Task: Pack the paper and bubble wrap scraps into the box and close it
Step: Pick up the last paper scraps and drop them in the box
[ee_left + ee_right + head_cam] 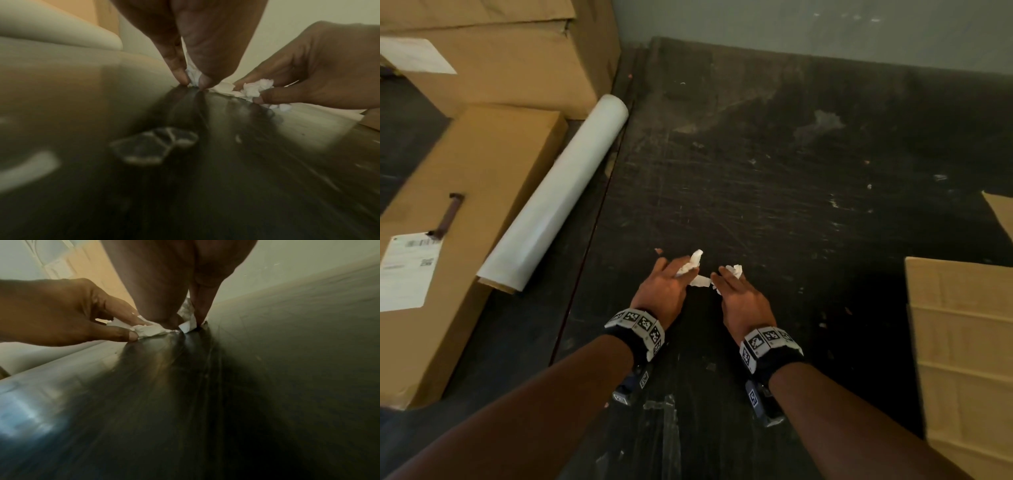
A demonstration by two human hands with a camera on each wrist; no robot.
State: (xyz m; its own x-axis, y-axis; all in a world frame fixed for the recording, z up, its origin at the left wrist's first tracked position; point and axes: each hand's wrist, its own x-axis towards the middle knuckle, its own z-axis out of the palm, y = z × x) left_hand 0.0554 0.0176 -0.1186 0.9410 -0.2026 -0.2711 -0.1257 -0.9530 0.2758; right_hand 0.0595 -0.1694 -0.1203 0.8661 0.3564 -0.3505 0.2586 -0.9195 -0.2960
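Both hands are down on the dark scratched floor point(756, 171), side by side. My left hand point(676, 274) pinches a crumpled white paper scrap point(691, 261); in the left wrist view its thumb and finger close on the scrap point(192, 75). My right hand point(726, 278) grips another crumpled white scrap point(735, 270), also seen in the left wrist view point(257, 87). A flat white paper piece point(700, 281) lies on the floor between the two hands. The brown cardboard box point(962, 342) with an unfolded flap sits at the right edge, apart from both hands.
Large closed cardboard boxes point(465, 212) stand on the left, with a white roll point(558, 202) lying against them. A grey wall point(825, 31) bounds the floor at the back. Tiny white bits point(835, 202) dot the floor farther out.
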